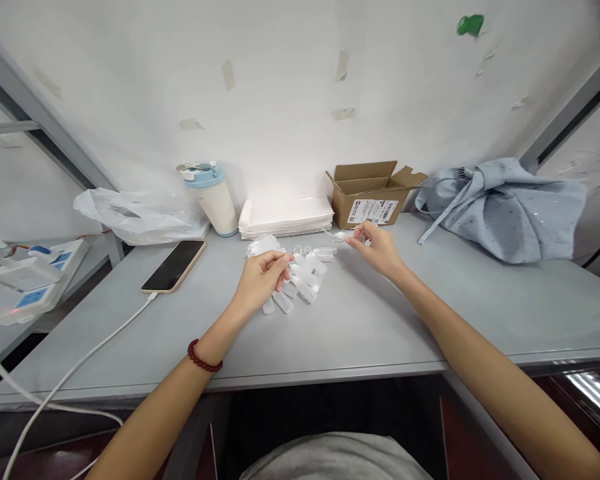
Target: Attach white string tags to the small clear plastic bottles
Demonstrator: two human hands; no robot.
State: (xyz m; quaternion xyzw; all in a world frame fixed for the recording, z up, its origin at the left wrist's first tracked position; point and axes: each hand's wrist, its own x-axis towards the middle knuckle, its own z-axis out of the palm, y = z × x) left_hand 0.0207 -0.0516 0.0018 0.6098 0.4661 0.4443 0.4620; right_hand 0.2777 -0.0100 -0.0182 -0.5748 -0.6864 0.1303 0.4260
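Note:
Small translucent white plastic pieces [306, 280], several of them with thin curved loops, lie in a loose pile at the middle of the table. My left hand [263, 277] is over the pile's left side, thumb and fingers pinched together; whatever is between them is too small to make out. To the right of the pile, my right hand [377, 248] is raised a little and closed on a small white plastic piece with a thin loop [341, 235], which points left from the fingertips. A bunch of similar white pieces [264, 245] sits behind my left hand.
Along the back wall stand a white plastic bag [145, 217], a tumbler [211, 200], a stack of white paper [286, 217], an open cardboard box [367, 200] and a blue cloth bag [505, 210]. A phone [175, 267] on a charging cable [97, 350] lies at left.

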